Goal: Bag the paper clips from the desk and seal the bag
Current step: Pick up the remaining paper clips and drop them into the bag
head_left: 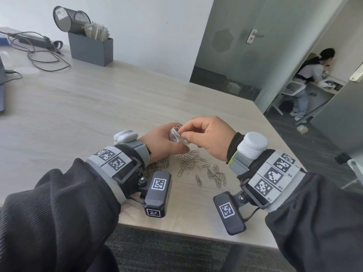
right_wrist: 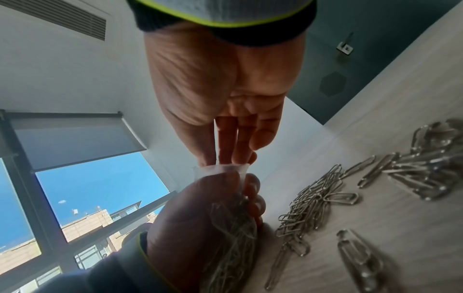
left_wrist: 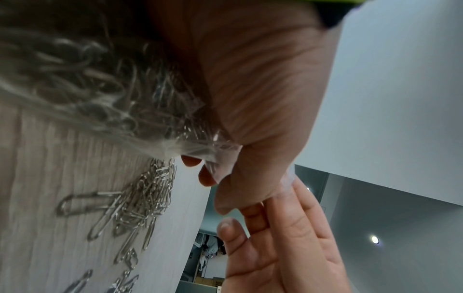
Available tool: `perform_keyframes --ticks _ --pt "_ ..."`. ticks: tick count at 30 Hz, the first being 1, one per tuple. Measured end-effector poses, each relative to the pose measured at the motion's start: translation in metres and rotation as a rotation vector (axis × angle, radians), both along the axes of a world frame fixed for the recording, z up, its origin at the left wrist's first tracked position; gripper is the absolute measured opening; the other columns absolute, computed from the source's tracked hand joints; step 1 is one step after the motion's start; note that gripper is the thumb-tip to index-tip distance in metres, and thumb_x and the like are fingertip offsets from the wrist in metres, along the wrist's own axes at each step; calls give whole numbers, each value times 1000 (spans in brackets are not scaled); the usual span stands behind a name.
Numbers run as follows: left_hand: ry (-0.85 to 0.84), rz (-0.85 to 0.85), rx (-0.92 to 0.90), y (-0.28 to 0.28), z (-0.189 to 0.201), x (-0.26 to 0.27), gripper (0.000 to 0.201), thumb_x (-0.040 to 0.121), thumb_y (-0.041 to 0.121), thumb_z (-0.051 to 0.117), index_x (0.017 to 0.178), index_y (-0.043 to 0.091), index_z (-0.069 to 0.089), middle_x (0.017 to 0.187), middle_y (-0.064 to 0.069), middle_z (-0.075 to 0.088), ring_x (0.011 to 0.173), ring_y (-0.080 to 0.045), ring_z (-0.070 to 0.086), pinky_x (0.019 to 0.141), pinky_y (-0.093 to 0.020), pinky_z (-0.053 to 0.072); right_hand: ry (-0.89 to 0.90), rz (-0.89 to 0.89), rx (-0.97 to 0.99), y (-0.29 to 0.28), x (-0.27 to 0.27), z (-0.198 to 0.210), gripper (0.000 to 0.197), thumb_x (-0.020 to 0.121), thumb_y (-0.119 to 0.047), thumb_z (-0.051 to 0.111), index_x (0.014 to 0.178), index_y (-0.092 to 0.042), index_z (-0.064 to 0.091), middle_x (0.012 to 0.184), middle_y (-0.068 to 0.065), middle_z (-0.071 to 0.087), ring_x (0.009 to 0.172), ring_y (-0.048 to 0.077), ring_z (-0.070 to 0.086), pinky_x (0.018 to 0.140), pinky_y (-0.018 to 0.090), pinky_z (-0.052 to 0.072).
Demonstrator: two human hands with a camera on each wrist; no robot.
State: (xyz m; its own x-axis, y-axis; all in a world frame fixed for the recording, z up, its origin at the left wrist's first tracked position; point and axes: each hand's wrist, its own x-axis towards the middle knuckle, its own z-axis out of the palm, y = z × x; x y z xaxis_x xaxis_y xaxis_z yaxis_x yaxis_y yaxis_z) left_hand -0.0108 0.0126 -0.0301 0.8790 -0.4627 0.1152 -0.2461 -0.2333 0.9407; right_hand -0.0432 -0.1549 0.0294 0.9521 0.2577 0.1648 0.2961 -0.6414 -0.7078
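Observation:
My left hand (head_left: 161,140) grips a small clear plastic bag (head_left: 175,136) upright just above the desk, with several paper clips inside it. My right hand (head_left: 189,130) pinches a paper clip (head_left: 178,126) at the bag's open mouth. In the right wrist view the right fingertips (right_wrist: 226,158) touch the bag's rim (right_wrist: 221,169), and the left hand (right_wrist: 186,220) wraps the bag (right_wrist: 234,230). In the left wrist view the bag (left_wrist: 175,113) lies against my palm. Loose silver paper clips (head_left: 193,163) lie scattered on the desk under both hands; they also show as clips (left_wrist: 130,208) and clips (right_wrist: 313,198).
The light wooden desk (head_left: 98,107) holds a grey organiser box (head_left: 90,49) with a tilted mesh cup (head_left: 69,19) at the back left, beside cables and a power adapter (head_left: 31,41). The desk's corner lies to my right. A person (head_left: 308,75) stands beyond the glass door.

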Motion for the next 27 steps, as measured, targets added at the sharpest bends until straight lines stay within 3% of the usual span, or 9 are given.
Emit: perform_keyframes --ticks 3,7,11,14,16,18,21,27 --pt "-4 -1 11 0 0 0 37 62 39 78 97 32 66 87 4 71 80 -12 66 79 -34 53 -7 31 -33 1 -2 1 11 90 -19 65 90 -25 74 71 -20 70 65 -5 60 65 11 43" --pt "-4 30 34 1 0 1 38 63 43 77 99 39 65 95 7 71 86 -13 67 85 -35 53 -20 -13 -41 -5 -1 4 14 93 -20 59 95 -22 73 89 -5 75 71 1 64 60 9 44" --pt "46 87 -28 2 0 2 33 68 39 78 100 39 70 97 -8 76 74 -15 70 86 -40 57 -42 -165 -102 -22 8 -3 13 91 -28 58 87 -24 70 85 -5 74 75 12 68 63 22 47" --pt "74 191 -90 3 2 4 33 71 34 75 104 30 71 87 -4 75 69 -13 67 76 -31 56 15 -226 -318 -34 14 -11 12 87 -39 63 89 -29 69 86 -12 70 76 6 64 75 25 46" --pt "93 244 -129 3 4 5 35 70 32 72 105 25 71 82 -1 71 67 -14 65 71 -27 51 150 -153 -488 -35 13 -14 36 82 -54 66 112 -33 66 107 -16 65 90 2 61 86 26 46" --pt "99 259 -135 3 4 5 26 82 23 74 107 22 71 82 -1 68 68 -16 63 68 -26 48 271 -59 -656 -31 13 -14 71 73 -70 65 133 -33 54 128 -13 53 112 7 55 98 29 43" --pt "94 255 -117 3 3 5 23 84 19 74 107 22 71 82 -2 69 68 -16 63 66 -26 48 319 9 -843 -22 12 -16 101 55 -87 56 142 -37 41 140 -8 39 131 15 41 109 40 37" --pt "101 244 -104 4 4 5 21 89 13 72 108 20 71 85 -5 69 70 -17 62 66 -28 50 258 -8 -851 -1 2 -20 89 55 -85 60 131 -41 48 126 -8 43 120 17 44 100 43 42"
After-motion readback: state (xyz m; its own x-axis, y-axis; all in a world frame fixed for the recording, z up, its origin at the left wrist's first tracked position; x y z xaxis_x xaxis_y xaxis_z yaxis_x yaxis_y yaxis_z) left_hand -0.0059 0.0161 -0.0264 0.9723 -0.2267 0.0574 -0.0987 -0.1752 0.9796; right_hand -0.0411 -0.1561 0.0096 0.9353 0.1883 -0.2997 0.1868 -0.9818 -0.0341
